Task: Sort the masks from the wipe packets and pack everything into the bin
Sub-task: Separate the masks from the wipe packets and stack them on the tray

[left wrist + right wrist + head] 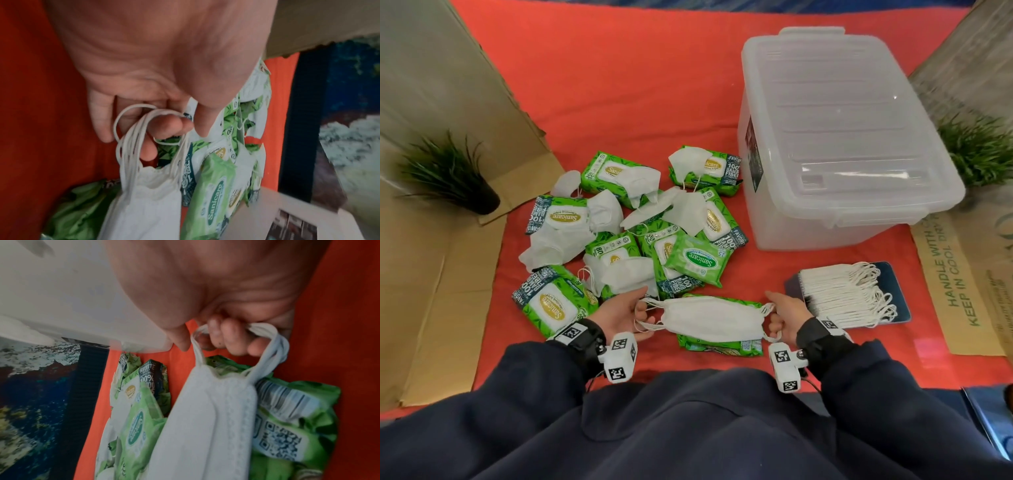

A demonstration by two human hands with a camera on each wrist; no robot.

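Note:
A small bundle of white masks (712, 318) hangs stretched between my two hands, just above a green wipe packet (722, 346). My left hand (631, 313) hooks curled fingers (162, 128) through the left ear loops (135, 138). My right hand (779, 317) grips the right ear loops (265, 332) in curled fingers (232, 339). Beyond lies a mixed heap of green wipe packets (695, 260) and loose white masks (630, 274). A neat stack of masks (849, 294) lies at the right. The clear bin (835, 137) stands behind it with its lid on.
Red cloth (640, 89) covers the work surface. Flattened cardboard (431, 260) lies on the left and printed cardboard (959, 281) on the right. A small potted plant (452, 171) stands at the left, another plant (983, 150) beside the bin.

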